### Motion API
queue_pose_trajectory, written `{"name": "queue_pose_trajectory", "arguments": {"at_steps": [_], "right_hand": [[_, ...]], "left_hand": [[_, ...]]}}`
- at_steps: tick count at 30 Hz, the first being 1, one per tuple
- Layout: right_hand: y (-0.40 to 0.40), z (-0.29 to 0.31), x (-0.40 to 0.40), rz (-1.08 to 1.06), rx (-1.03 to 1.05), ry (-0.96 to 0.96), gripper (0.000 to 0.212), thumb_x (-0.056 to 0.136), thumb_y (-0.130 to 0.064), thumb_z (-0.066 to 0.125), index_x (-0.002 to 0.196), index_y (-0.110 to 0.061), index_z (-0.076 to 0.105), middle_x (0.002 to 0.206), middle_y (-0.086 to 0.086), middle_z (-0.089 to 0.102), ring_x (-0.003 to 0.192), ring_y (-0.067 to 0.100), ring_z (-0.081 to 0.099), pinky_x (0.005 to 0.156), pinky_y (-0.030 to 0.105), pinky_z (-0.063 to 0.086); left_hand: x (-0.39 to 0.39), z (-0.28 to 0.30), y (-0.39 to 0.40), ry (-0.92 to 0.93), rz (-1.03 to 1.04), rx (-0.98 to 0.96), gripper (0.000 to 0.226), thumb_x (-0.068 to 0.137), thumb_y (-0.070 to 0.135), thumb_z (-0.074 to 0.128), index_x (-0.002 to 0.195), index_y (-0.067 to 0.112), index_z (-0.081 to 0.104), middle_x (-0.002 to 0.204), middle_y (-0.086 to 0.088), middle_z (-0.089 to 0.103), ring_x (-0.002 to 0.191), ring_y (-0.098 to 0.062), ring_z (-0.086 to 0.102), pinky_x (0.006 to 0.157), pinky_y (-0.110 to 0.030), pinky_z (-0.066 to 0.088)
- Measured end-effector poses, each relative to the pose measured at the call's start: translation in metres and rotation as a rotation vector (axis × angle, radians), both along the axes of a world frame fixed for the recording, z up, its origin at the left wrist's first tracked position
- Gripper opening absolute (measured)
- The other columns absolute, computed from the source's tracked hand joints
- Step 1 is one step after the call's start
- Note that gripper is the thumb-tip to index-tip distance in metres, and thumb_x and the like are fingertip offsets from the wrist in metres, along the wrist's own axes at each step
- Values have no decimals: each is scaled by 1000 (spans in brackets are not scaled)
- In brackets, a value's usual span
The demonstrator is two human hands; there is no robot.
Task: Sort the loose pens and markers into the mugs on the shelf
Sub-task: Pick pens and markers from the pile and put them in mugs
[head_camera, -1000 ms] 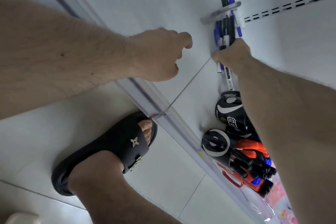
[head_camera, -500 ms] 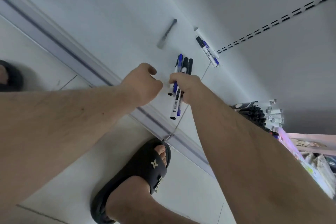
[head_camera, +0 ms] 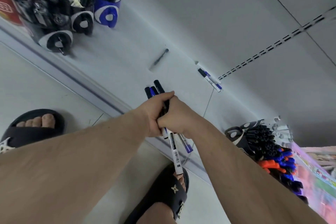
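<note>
Several markers [head_camera: 174, 148] stand bunched above the white shelf [head_camera: 131, 45], gripped together by left hand [head_camera: 152, 114] and right hand [head_camera: 177, 114], fingers hiding their middles, while loose markers [head_camera: 210, 79] lie near the back and blurred mugs [head_camera: 107, 10] sit far left.

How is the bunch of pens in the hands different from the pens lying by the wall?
The bunch of pens is gripped by the left hand and right hand, lifted off the shelf; the pens by the wall lie flat on it, untouched. The bunch looks bigger; only a few lie by the wall. Both mix black and blue caps.
</note>
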State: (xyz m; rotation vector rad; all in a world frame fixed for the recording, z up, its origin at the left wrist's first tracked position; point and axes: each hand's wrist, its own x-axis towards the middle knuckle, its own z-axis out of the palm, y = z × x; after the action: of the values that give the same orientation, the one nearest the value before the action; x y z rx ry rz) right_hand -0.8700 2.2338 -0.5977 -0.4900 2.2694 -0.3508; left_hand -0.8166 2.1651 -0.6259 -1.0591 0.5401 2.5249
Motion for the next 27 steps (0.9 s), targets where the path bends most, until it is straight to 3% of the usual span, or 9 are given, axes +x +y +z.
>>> {"name": "queue_pose_trajectory", "arguments": {"at_steps": [4, 8, 14, 17, 20, 22, 24, 27], "right_hand": [[-6, 20, -2, 129, 112, -64, 77, 79, -3, 66, 143, -10, 25, 98, 4, 60, 86, 17, 64, 62, 29, 53], [-5, 28, -1, 76, 34, -149, 77, 78, 3, 62, 143, -15, 25, 94, 3, 57, 75, 12, 57, 55, 23, 46], [2, 25, 10, -114, -226, -214, 77, 73, 14, 49, 138, -27, 42, 92, 4, 58, 78, 15, 57, 64, 29, 46], [-3, 34, 2, -466, -477, -326, 86, 77, 21, 41, 149, -27, 35, 113, 22, 56, 88, 32, 64, 62, 29, 48], [-9, 50, -20, -702, -652, -255, 72, 81, 20, 39, 142, -18, 46, 122, 21, 58, 97, 24, 63, 93, 45, 55], [-17, 54, -27, -670, -710, -248, 62, 80, 21, 36, 129, -13, 54, 112, 15, 64, 89, 25, 68, 89, 48, 58], [-30, 48, -25, -538, -647, -114, 55, 78, 20, 38, 119, -11, 59, 100, 13, 67, 76, 22, 67, 78, 38, 60], [-45, 30, -23, -515, -613, 49, 42, 81, 11, 45, 109, -15, 63, 96, 3, 69, 78, 16, 67, 69, 26, 48]], "left_hand": [[1, -1, -5, -50, 88, 46, 31, 89, 38, 66, 69, 14, 63, 62, -5, 65, 57, -23, 63, 62, -34, 50], [-3, -1, -13, -25, 162, 54, 25, 90, 30, 63, 71, 13, 63, 62, -5, 64, 58, -22, 62, 67, -31, 51], [-7, -9, -18, 46, 220, -35, 21, 91, 22, 61, 73, 11, 61, 59, -5, 63, 51, -20, 64, 52, -28, 53], [-5, -15, -31, 47, 282, -63, 22, 90, 20, 59, 70, 11, 58, 69, -7, 64, 60, -20, 66, 56, -33, 57], [4, -20, -48, 64, 277, -88, 22, 90, 14, 56, 68, 9, 57, 61, -6, 59, 56, -17, 61, 67, -38, 60], [10, -16, -49, 127, 83, -139, 23, 90, 11, 55, 67, 8, 58, 60, -6, 58, 52, -17, 58, 62, -34, 59], [12, -12, -45, 191, -62, -147, 23, 89, 11, 54, 67, 7, 60, 64, -7, 60, 56, -18, 61, 66, -33, 57], [12, -11, -44, 235, -33, -98, 18, 89, 11, 54, 75, 6, 65, 78, -8, 68, 79, -22, 68, 60, -30, 56]]}}
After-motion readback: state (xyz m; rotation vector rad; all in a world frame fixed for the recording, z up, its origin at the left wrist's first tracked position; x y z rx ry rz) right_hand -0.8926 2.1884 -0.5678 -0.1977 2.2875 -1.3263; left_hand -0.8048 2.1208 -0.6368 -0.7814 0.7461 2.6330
